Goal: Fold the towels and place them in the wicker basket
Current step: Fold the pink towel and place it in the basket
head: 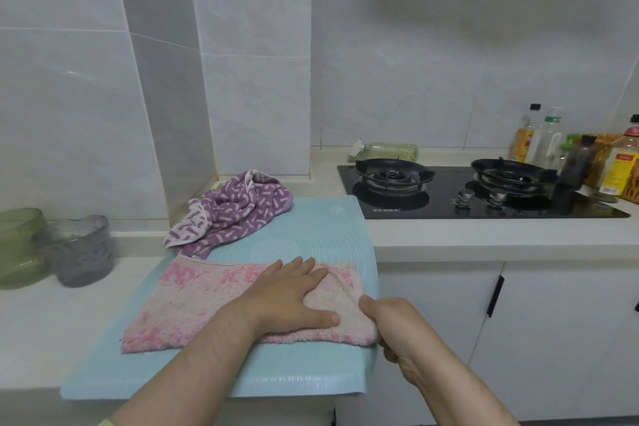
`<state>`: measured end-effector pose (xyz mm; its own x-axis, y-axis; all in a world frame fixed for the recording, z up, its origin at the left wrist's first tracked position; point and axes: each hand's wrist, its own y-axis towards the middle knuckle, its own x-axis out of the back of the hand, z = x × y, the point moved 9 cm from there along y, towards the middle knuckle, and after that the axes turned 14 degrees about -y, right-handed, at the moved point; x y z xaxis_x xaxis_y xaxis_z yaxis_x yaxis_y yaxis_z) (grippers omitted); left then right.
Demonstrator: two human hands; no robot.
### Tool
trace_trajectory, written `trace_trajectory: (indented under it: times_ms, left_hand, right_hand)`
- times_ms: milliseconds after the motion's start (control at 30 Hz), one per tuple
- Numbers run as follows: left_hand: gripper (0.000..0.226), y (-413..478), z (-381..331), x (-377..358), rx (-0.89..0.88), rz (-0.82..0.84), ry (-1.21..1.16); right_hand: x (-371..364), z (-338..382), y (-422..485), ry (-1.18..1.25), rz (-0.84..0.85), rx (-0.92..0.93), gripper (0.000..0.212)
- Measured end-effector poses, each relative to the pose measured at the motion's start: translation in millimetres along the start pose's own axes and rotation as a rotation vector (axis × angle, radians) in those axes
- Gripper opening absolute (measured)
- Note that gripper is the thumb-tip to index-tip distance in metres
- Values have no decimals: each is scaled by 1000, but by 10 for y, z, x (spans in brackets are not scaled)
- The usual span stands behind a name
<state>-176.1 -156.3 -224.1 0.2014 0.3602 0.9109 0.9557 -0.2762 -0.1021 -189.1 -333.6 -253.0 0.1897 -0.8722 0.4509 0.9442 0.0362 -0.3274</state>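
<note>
Right hand (389,323) on pink towel (188,304) edge

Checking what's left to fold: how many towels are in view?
2. A pink towel lies on the blue mat, pressed by the left hand, gripped by the right hand; a purple towel sits crumpled at the mat's far-left corner.

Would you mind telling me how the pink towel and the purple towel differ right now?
The pink towel lies flat; the purple towel sits crumpled in a heap. The left hand presses and the right hand grips the pink towel; nothing touches the purple towel. Both lie on the blue mat.
</note>
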Motion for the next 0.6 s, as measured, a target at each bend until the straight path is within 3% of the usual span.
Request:
trace_trajectory:
  times_ms: [167,233,300,367,433,533,600]
  left_hand:
    - [118,-51,3,-23,-27,64,23]
    - [120,-68,-10,-34,-32,74,21]
    - [118,-70,-16,-36,-32,67,18]
    - [106,-71,-21,-21,-37,37,9]
    - [96,-73,-30,-19,-38,19,2]
    - [111,-74,-35,-31,-16,14,32]
    - [117,-69,-36,-36,-4,15,23]
  right_hand:
    - [4,-8,10,-43,-118,73,28]
    - [4,7,-1,44,-65,35,19]
    - [-34,47,3,93,31,-17,24]
    - [-12,120,58,31,17,-6,26]
    - [54,170,116,-75,-98,20,18]
    - [44,229,197,-249,-204,64,26]
    - [2,257,195,-278,-188,81,18]
